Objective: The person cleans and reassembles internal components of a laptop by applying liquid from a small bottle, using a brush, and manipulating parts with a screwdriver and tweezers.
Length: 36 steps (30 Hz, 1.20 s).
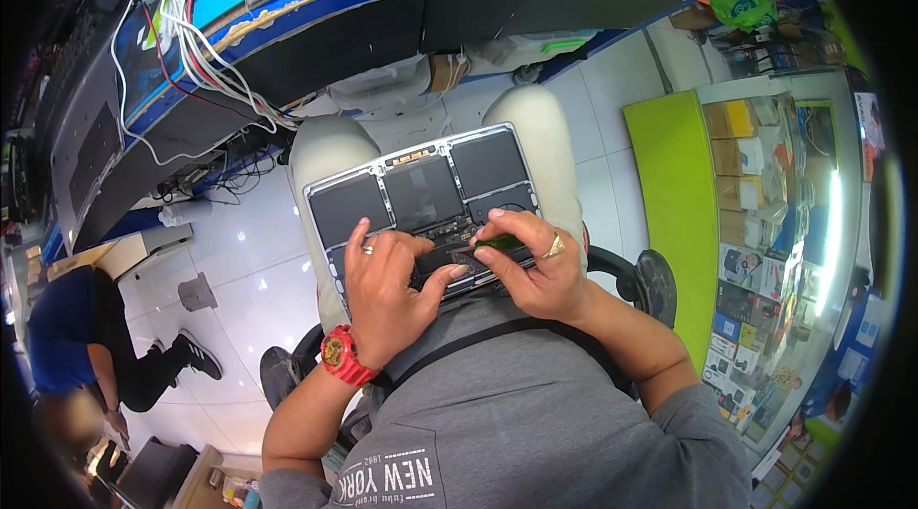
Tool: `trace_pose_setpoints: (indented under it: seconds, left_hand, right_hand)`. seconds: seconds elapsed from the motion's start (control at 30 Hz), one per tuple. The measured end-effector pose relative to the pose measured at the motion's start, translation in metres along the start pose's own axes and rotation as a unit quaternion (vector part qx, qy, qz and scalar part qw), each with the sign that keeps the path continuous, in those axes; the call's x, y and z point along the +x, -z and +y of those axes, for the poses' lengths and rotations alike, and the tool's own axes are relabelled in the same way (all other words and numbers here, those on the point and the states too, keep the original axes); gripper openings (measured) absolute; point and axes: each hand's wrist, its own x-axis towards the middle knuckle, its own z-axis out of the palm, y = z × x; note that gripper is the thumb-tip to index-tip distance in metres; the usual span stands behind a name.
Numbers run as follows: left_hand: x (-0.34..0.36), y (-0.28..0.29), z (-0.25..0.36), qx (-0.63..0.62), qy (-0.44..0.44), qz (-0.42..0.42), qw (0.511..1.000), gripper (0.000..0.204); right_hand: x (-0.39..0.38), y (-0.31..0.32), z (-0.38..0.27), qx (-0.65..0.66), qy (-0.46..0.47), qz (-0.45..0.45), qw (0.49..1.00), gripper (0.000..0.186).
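An open-bottomed silver laptop (416, 193) with dark battery packs and an exposed circuit board lies across my lap. My left hand (387, 289) rests on its left and lower part, fingers apart, with the index finger and thumb beside a dark component near the lower middle. I cannot make out whether they grip it. My right hand (535, 275) pinches a small tool with a green handle (499, 240) over the board, right of the middle, close to my left thumb. The tool's tip is too small to make out.
A blue-edged workbench (363, 2) with bundled cables (186, 31) spans the top. A chair armrest (653, 284) is beside me. At right stands a glass display cabinet (765, 270) with boxed goods and a green side panel (669, 203). Another person (67, 327) sits low at left.
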Motion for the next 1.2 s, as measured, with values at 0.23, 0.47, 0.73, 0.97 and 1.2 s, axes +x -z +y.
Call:
trace_pose_setpoints:
  seconds: [0.23, 0.47, 0.73, 0.97, 1.2]
  left_hand:
    - [0.009, 0.008, -0.023, 0.06, 0.011, 0.006, 0.998, 0.017]
    - [0.006, 0.003, -0.032, 0.078, -0.008, -0.036, 0.996, 0.017]
    - [0.003, -0.002, -0.031, 0.096, -0.011, -0.06, 0.993, 0.019]
    - [0.004, -0.001, -0.032, 0.097, -0.008, -0.062, 0.993, 0.019]
    - [0.005, -0.001, -0.033, 0.099, -0.004, -0.059, 0.993, 0.019]
  right_hand:
    - [-0.01, -0.006, 0.023, -0.072, 0.016, 0.001, 0.997, 0.051]
    - [-0.01, -0.012, 0.03, -0.109, 0.033, -0.003, 0.994, 0.046]
    - [-0.007, -0.019, 0.034, -0.11, 0.034, -0.005, 0.993, 0.045]
    - [-0.006, -0.02, 0.038, -0.111, 0.04, -0.004, 0.993, 0.047]
    - [0.015, -0.019, 0.026, -0.13, 0.064, -0.04, 0.989, 0.071]
